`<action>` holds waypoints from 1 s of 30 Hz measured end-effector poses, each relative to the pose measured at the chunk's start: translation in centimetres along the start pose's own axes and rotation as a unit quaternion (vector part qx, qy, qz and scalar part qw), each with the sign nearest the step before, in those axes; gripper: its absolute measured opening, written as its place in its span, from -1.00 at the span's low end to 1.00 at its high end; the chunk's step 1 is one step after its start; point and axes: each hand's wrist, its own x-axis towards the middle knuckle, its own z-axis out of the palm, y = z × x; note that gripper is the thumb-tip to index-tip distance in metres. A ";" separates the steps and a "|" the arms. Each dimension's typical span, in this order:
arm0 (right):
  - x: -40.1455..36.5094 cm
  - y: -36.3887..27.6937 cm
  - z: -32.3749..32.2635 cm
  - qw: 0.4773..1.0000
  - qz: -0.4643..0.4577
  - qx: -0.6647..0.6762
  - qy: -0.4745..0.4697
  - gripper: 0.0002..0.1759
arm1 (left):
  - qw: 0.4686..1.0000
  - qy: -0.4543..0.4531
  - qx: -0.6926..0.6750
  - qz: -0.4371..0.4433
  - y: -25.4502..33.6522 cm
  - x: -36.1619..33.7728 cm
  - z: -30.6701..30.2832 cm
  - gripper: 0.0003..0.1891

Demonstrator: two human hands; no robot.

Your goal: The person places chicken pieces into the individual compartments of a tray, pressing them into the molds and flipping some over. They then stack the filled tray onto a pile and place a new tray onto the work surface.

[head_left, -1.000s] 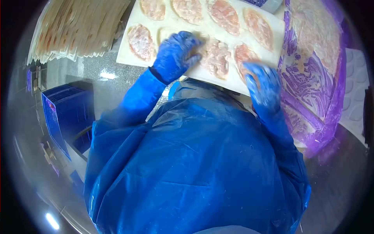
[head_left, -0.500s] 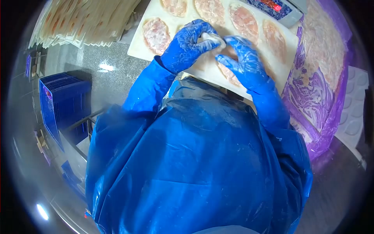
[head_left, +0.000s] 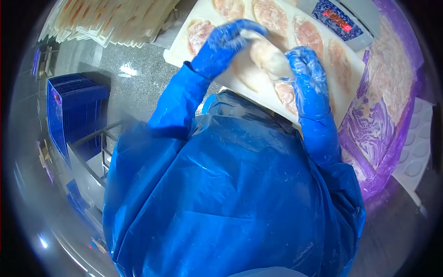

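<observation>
A pale piece of raw meat [head_left: 267, 56], probably chicken, is stretched in the air between my two gloved hands. My left hand [head_left: 226, 45], in a wet blue glove, is closed on its upper left end. Its other end is pinched in my right hand [head_left: 308, 74], whose fingers are curled. Below them lies a white tray [head_left: 177, 53] with oval hollows. Flat pieces of pink meat [head_left: 270, 17] fill several hollows, and one hollow [head_left: 245, 76] under my hands shows bare white. My hands and the held meat hide parts of the tray.
A scale with a lit red display [head_left: 338, 21] stands beyond the tray. To the right, a purple plastic bag [head_left: 369, 127] holds a mass of raw meat [head_left: 390, 69]. White stacked sheets [head_left: 106, 21] are at upper left; a blue crate [head_left: 76, 113] is on the left.
My hands have moved apart, and the meat bunched between them is now drawn out lengthwise. My right fingers have closed on it. The view has shifted slightly, so the tray appears farther right.
</observation>
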 end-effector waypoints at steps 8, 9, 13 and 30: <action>0.8 2.6 0.2 0.980 0.028 -0.194 -0.024 -0.76 | 0.734 0.120 0.669 -0.005 -2.5 -2.1 1.1 -0.52; 1.5 2.2 0.6 0.895 -0.174 -0.407 -0.049 -0.75 | 0.760 0.093 0.643 -0.001 -3.3 -1.5 0.1 -0.51; 3.3 3.4 1.9 0.749 -0.306 -0.580 -0.095 -0.66 | 0.820 0.089 0.566 0.016 -3.6 -1.1 -0.8 -0.52; 2.2 3.4 0.7 0.694 -0.268 -0.655 -0.136 -0.65 | 0.837 0.083 0.541 -0.016 -4.3 -0.5 -0.5 -0.72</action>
